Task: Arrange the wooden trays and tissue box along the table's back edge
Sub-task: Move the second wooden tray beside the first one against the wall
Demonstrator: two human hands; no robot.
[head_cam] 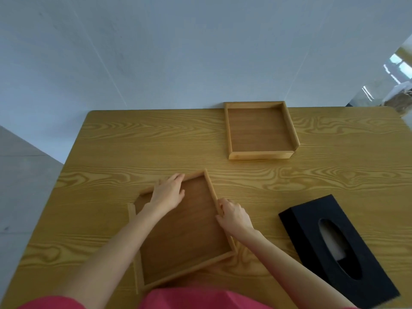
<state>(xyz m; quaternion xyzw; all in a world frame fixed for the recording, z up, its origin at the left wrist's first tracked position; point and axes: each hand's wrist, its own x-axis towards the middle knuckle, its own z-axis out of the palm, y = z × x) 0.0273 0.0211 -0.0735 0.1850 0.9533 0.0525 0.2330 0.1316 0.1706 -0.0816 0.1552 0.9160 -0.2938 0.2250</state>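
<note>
Near tray (189, 233), askew: our left hand (167, 192) lies across its far rim, fingers together; right hand (234, 216) pinches its right wall. Second tray (260, 130) at table (133, 141) back edge; tissue box (336, 248) right.

Single head view: looks forward and steeply down, close over table (133, 139), wall beyond back edge.

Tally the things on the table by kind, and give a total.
Wooden trays: 2, the far tray at the back edge and the near tray under both hands.
Black tissue box: 1, lying near the right front.
Total: 3
</note>
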